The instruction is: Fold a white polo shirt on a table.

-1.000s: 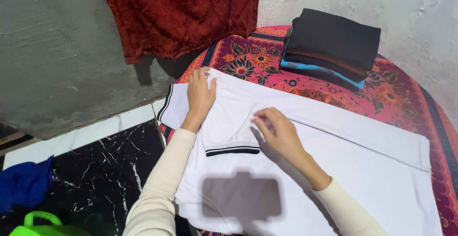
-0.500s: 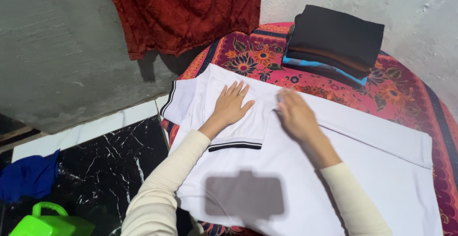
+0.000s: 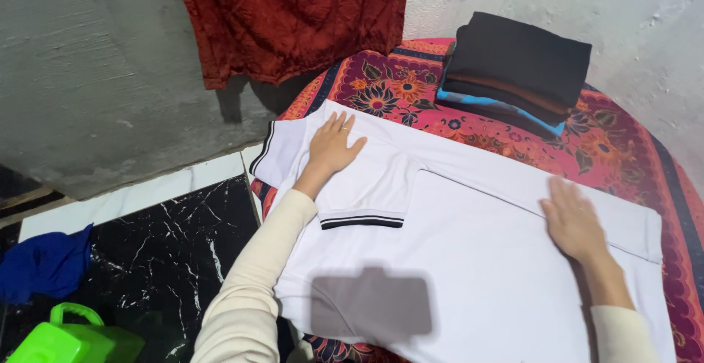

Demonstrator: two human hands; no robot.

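A white polo shirt (image 3: 469, 260) with black-trimmed collar and sleeve lies flat on a round table under a red floral cloth (image 3: 623, 150). My left hand (image 3: 331, 147) rests flat, fingers apart, on the shirt's shoulder just beside the collar, above the folded-in sleeve. My right hand (image 3: 572, 220) presses flat on the shirt's body far to the right, near the folded edge. Neither hand holds anything.
A stack of folded dark clothes (image 3: 517, 73) sits at the table's far side. A red garment (image 3: 293, 15) hangs on the grey wall. On the black marble floor at left lie a blue cloth (image 3: 44, 268) and a green plastic container (image 3: 70, 341).
My right hand has slid from beside the collar far to the right along the shirt. My left hand stays near the collar, having shifted slightly.
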